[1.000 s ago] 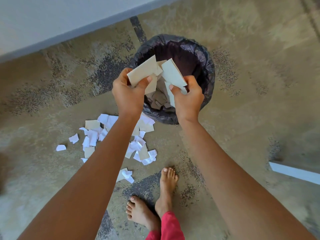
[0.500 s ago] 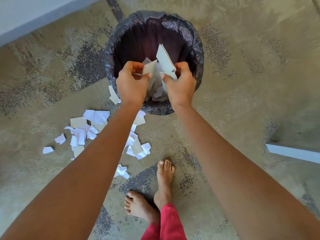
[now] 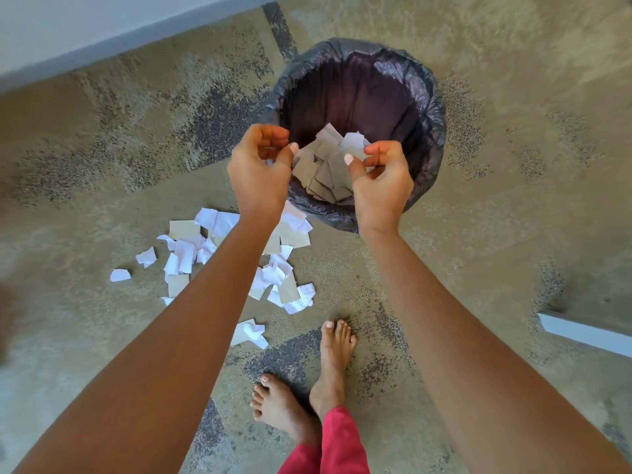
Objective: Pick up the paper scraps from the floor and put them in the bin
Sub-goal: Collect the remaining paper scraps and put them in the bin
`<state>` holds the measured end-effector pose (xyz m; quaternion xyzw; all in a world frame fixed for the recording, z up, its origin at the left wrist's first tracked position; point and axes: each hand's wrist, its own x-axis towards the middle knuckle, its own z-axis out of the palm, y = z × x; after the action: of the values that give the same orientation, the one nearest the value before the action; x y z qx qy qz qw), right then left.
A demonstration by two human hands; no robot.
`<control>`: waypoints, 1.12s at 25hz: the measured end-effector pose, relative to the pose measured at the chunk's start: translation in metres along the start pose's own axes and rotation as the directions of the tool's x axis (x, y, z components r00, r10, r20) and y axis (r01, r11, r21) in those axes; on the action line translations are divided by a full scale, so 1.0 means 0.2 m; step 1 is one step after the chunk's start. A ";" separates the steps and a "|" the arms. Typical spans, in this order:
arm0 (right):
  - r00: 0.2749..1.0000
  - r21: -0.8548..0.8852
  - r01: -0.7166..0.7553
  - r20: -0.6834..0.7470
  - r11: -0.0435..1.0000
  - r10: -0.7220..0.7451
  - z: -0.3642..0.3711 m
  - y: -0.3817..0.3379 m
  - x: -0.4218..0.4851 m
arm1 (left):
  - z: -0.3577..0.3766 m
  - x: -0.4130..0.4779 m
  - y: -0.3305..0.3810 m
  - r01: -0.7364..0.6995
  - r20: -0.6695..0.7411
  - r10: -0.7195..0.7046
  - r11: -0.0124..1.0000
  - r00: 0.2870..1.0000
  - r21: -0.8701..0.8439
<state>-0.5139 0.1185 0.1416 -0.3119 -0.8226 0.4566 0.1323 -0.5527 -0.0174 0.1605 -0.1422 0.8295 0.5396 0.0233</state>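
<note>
A round bin (image 3: pixel 427 107) lined with a dark plastic bag stands on the floor ahead of me. Several brown and white paper scraps (image 3: pixel 328 169) lie inside it. My left hand (image 3: pixel 260 172) and my right hand (image 3: pixel 379 179) hover over the bin's near rim, fingers curled and apart, holding nothing. A pile of white and brown paper scraps (image 3: pixel 191 248) is scattered on the floor left of the bin, partly hidden by my left forearm. A few more scraps (image 3: pixel 249 331) lie nearer my feet.
My bare feet (image 3: pixel 335 357) stand just behind the bin, with red trouser legs at the bottom edge. A white strip (image 3: pixel 581 333) lies on the floor at the right. A pale wall with a grey skirting (image 3: pixel 102 39) runs along the top left.
Both hands have let go of the handful of scraps, which now lies in the bin. The fingers have spread apart above the bin's rim.
</note>
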 end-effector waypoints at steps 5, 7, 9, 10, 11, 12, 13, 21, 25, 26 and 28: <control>0.952 0.053 0.279 0.119 0.959 -0.283 0.15 -0.12 -0.24 | -0.33 0.00 -0.18 0.094 -0.151 -0.097 0.995 0.984 -0.022; 0.926 0.070 0.319 0.191 0.945 -0.326 0.25 -0.12 -0.37 | -0.47 -0.06 -0.31 0.137 -0.172 -0.137 0.990 0.975 -0.009; 0.901 0.061 0.319 0.290 0.946 -0.322 0.34 -0.07 -0.51 | -0.58 -0.13 -0.47 0.197 -0.189 -0.190 0.980 0.963 0.015; 0.886 0.047 0.316 0.342 0.947 -0.313 0.38 -0.03 -0.58 | -0.64 -0.17 -0.57 0.240 -0.198 -0.229 0.970 0.953 0.034; 0.868 0.037 0.317 0.392 0.948 -0.305 0.43 0.01 -0.66 | -0.70 -0.22 -0.68 0.289 -0.205 -0.273 0.956 0.940 0.054; 0.851 0.033 0.322 0.429 0.946 -0.305 0.46 0.07 -0.72 | -0.75 -0.27 -0.79 0.339 -0.202 -0.319 0.938 0.926 0.075; 0.832 0.031 0.329 0.464 0.944 -0.306 0.50 0.12 -0.78 | -0.80 -0.31 -0.90 0.390 -0.190 -0.368 0.916 0.910 0.097; 0.257 -0.158 0.694 0.966 0.703 -0.037 0.76 0.69 -1.18 | -0.92 -0.77 -1.64 0.518 -0.071 -0.534 0.767 0.842 0.379; -0.005 -0.010 0.969 0.998 0.248 0.057 0.80 0.90 -1.29 | -0.87 -0.89 -1.88 0.380 -0.069 -0.449 0.655 0.891 0.653; -0.019 0.008 0.987 0.998 0.160 0.065 0.81 0.95 -1.32 | -0.86 -0.91 -1.92 0.376 -0.100 -0.430 0.626 0.897 0.684; 0.000 -0.003 0.997 0.999 0.081 0.032 0.81 1.04 -1.37 | -0.86 -0.90 -1.99 0.408 -0.171 -0.413 0.600 0.895 0.688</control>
<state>-0.3025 -0.0828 -0.1019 0.4039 -0.8607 -0.0652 -0.3031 -0.2558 -0.2851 -0.0871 -0.3070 0.9163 0.1592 0.2018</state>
